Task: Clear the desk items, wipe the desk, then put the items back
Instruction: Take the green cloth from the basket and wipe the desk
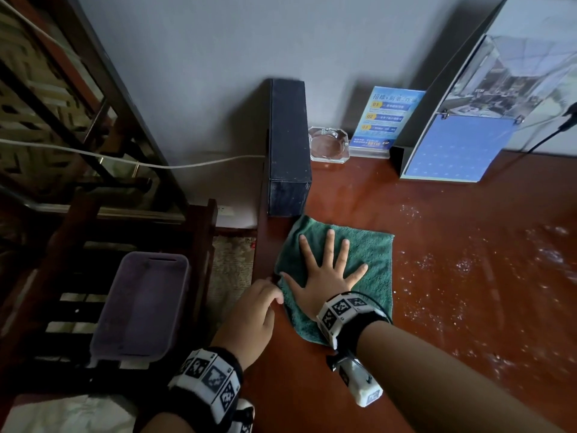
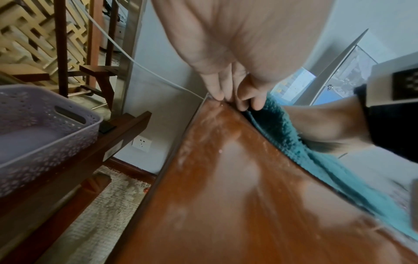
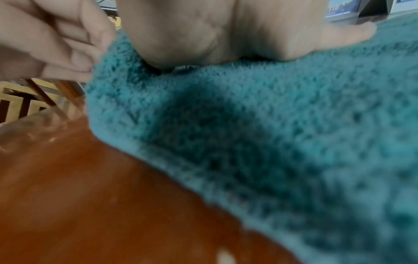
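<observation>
Both hands work the cloth: right hand presses flat, left hand pinches its edge (a long sweep may knock the ashtray).

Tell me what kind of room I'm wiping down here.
Most likely a hotel guest room: a glass ashtray and a blue printed notice card in a clear stand sit at the back of the wooden desk, with a slatted rack beside it.
</observation>
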